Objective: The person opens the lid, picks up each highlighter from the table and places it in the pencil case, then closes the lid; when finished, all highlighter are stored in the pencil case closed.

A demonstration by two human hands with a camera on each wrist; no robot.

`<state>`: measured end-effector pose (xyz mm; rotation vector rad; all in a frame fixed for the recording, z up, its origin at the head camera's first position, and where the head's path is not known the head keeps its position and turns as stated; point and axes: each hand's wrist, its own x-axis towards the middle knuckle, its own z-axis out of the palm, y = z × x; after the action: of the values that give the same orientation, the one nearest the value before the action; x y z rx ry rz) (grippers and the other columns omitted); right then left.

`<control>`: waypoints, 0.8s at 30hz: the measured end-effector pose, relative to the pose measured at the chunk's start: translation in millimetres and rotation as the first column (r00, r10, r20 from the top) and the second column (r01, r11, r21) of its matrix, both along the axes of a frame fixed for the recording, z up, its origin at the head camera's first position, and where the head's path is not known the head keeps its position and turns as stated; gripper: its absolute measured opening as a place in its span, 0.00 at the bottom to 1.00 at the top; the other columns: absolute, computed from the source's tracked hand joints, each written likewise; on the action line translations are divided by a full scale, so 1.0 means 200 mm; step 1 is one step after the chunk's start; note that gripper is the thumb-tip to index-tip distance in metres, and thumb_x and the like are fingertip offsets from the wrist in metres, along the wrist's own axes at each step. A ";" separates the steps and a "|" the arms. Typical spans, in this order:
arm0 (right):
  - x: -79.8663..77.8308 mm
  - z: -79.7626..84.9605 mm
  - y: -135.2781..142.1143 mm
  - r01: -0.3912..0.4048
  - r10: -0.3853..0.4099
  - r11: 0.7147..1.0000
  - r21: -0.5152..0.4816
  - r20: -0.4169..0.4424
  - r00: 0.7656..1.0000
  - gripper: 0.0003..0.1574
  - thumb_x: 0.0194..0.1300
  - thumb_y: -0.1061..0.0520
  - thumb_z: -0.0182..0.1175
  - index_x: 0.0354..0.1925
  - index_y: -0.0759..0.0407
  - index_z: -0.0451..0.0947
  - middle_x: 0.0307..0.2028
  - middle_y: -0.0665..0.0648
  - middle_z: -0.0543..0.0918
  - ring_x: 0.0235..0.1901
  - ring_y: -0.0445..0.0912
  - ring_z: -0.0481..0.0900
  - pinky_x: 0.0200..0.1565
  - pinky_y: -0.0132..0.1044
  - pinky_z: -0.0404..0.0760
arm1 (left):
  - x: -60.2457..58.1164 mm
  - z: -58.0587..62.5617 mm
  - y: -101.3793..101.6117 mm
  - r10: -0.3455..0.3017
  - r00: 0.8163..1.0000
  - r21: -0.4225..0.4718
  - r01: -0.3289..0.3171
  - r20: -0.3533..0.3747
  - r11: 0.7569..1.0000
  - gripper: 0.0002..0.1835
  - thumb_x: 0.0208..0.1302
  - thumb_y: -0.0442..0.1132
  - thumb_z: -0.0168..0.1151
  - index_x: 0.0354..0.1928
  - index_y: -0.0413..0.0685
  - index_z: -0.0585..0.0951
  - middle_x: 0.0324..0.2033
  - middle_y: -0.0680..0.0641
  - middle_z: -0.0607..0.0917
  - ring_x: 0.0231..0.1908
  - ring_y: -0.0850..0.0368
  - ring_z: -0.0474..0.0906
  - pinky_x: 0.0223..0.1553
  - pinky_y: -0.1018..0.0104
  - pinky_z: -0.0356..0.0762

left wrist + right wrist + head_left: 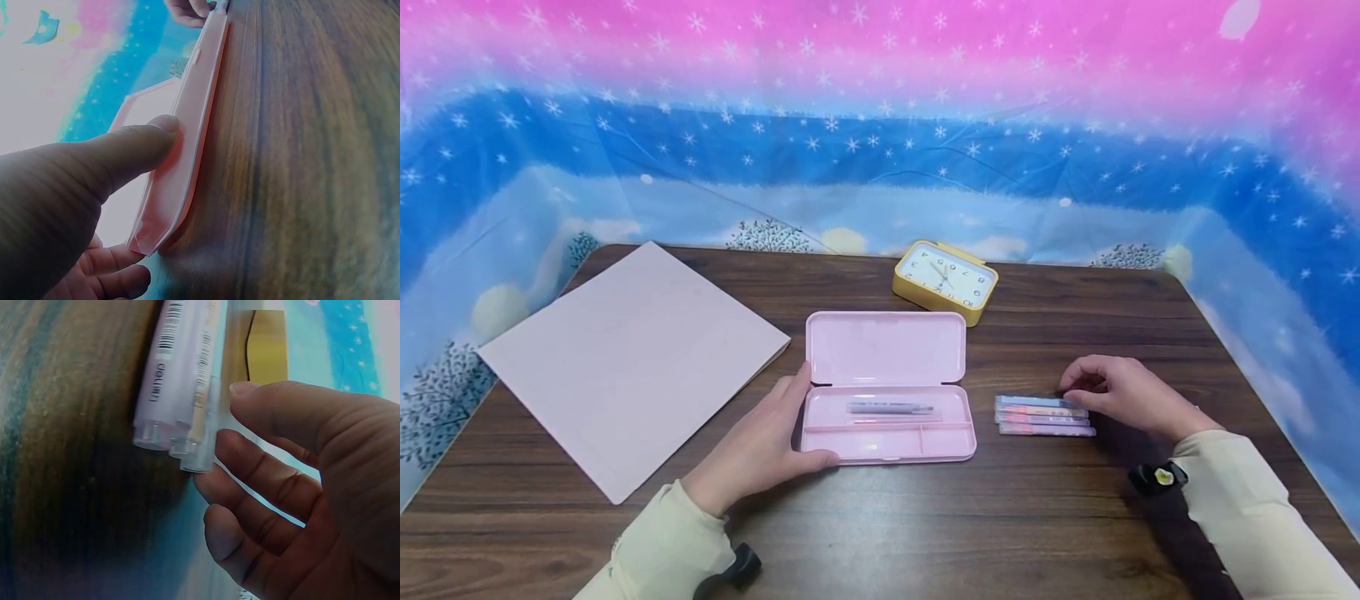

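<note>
- Desk (925,533): lower frame, carrying everything.
- Pink case (886,348): centre, lid open.
- Left hand (758,446): fingers and thumb grip the case's left end.
- Right hand (1135,396): centre right, fingers loosely parted, apparently holding nothing.
- Coloured pens (1037,422): still outside, beneath its fingertips.
- Grey pen (883,408): already inside.

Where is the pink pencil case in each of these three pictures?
Head view: the pencil case lies open, just below the middle.
Left wrist view: it slants from near the top to below and left of the middle.
Right wrist view: not in it.
Shared landmark: the right hand, right of the middle in the head view, near the top in the left wrist view, at the right in its own.
</note>
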<state>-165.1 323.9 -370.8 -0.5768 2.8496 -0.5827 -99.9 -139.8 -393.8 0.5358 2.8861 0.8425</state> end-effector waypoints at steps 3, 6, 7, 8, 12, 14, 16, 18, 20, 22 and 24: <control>0.00 -0.02 0.00 0.002 -0.002 1.000 -0.016 0.021 1.000 0.05 0.64 0.55 0.66 0.40 0.47 0.82 0.34 0.45 0.82 0.33 0.38 0.76 0.36 0.33 0.77 | 0.00 0.00 0.00 -0.004 1.000 0.001 0.004 -0.009 1.000 0.61 0.51 0.57 0.75 0.76 0.32 0.50 0.62 0.35 0.71 0.58 0.45 0.74 0.59 0.50 0.74; 0.00 -0.03 0.00 0.007 -0.007 1.000 -0.015 0.029 1.000 0.05 0.64 0.55 0.67 0.40 0.48 0.82 0.33 0.46 0.81 0.32 0.39 0.75 0.35 0.32 0.76 | 0.00 0.00 0.00 -0.006 1.000 0.000 0.006 -0.014 1.000 0.61 0.51 0.57 0.75 0.75 0.32 0.50 0.62 0.35 0.71 0.58 0.45 0.74 0.58 0.50 0.74; 0.00 -0.03 0.00 0.008 -0.008 1.000 -0.014 0.030 1.000 0.05 0.64 0.55 0.67 0.40 0.48 0.82 0.33 0.46 0.81 0.32 0.39 0.75 0.34 0.32 0.75 | 0.00 0.00 0.00 -0.005 1.000 0.000 0.005 -0.014 1.000 0.61 0.51 0.56 0.75 0.75 0.32 0.50 0.62 0.35 0.71 0.58 0.45 0.74 0.58 0.50 0.74; 0.00 -0.03 -0.01 0.008 -0.008 1.000 -0.009 0.031 0.999 0.05 0.64 0.56 0.67 0.40 0.48 0.82 0.33 0.46 0.81 0.31 0.39 0.75 0.34 0.32 0.75 | 0.00 0.00 0.00 -0.005 1.000 0.000 0.005 -0.014 1.000 0.61 0.51 0.56 0.75 0.75 0.32 0.50 0.62 0.35 0.71 0.58 0.45 0.74 0.58 0.50 0.74; -0.02 -0.04 -0.02 -0.005 0.005 1.000 0.003 0.027 1.000 0.05 0.64 0.57 0.66 0.40 0.49 0.82 0.32 0.46 0.80 0.30 0.38 0.75 0.32 0.32 0.75 | 0.00 0.00 0.00 0.000 1.000 -0.003 0.000 -0.011 1.000 0.61 0.51 0.56 0.75 0.75 0.33 0.50 0.62 0.35 0.71 0.57 0.46 0.74 0.58 0.50 0.74; -0.02 -0.05 -0.02 -0.010 0.010 1.000 0.004 0.022 1.000 0.05 0.64 0.58 0.66 0.39 0.50 0.82 0.31 0.46 0.80 0.29 0.38 0.75 0.32 0.32 0.75 | 0.00 0.00 0.00 -0.001 1.000 -0.004 0.001 -0.011 1.000 0.61 0.51 0.56 0.75 0.76 0.33 0.50 0.62 0.35 0.71 0.58 0.45 0.74 0.58 0.50 0.74; -0.03 -0.05 -0.02 -0.010 0.010 1.000 0.003 0.017 1.000 0.05 0.64 0.59 0.66 0.39 0.50 0.83 0.31 0.46 0.80 0.29 0.38 0.75 0.32 0.32 0.75 | 0.00 0.00 0.00 -0.001 1.000 -0.004 0.001 -0.010 1.000 0.61 0.51 0.57 0.75 0.76 0.33 0.50 0.62 0.35 0.71 0.58 0.45 0.74 0.59 0.50 0.74; -0.03 -0.05 -0.02 -0.012 0.012 1.000 0.001 0.010 1.000 0.05 0.64 0.59 0.65 0.39 0.49 0.83 0.31 0.46 0.80 0.29 0.39 0.74 0.32 0.32 0.75 | 0.00 0.00 0.00 -0.002 1.000 -0.004 0.002 -0.008 1.000 0.61 0.51 0.57 0.75 0.76 0.33 0.50 0.62 0.35 0.71 0.59 0.45 0.74 0.59 0.50 0.74; -0.03 -0.05 -0.02 -0.014 0.014 1.000 0.003 0.003 1.000 0.05 0.65 0.59 0.65 0.39 0.49 0.83 0.32 0.46 0.80 0.30 0.39 0.74 0.32 0.32 0.75 | 0.00 0.00 0.00 -0.001 1.000 -0.003 0.001 -0.006 1.000 0.61 0.51 0.57 0.75 0.76 0.33 0.50 0.63 0.35 0.71 0.59 0.45 0.74 0.59 0.50 0.74; -0.03 -0.05 -0.03 -0.013 0.013 1.000 0.006 -0.005 1.000 0.05 0.65 0.59 0.65 0.39 0.49 0.83 0.32 0.46 0.80 0.30 0.39 0.74 0.32 0.32 0.75 | 0.00 0.00 0.00 -0.001 1.000 -0.003 0.001 -0.003 1.000 0.61 0.51 0.57 0.74 0.76 0.33 0.50 0.63 0.35 0.71 0.59 0.45 0.74 0.59 0.50 0.73; -0.02 -0.04 -0.03 -0.008 0.008 1.000 0.004 -0.010 1.000 0.05 0.65 0.58 0.65 0.39 0.49 0.83 0.33 0.46 0.81 0.30 0.39 0.74 0.32 0.32 0.75 | 0.00 -0.01 0.00 -0.002 1.000 -0.003 0.002 -0.004 1.000 0.61 0.51 0.57 0.74 0.76 0.33 0.50 0.63 0.35 0.71 0.59 0.45 0.74 0.59 0.50 0.73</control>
<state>-169.6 317.7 -378.4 -0.5915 2.8555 -0.5751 -99.9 -140.5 -394.9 0.5404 2.8892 0.8380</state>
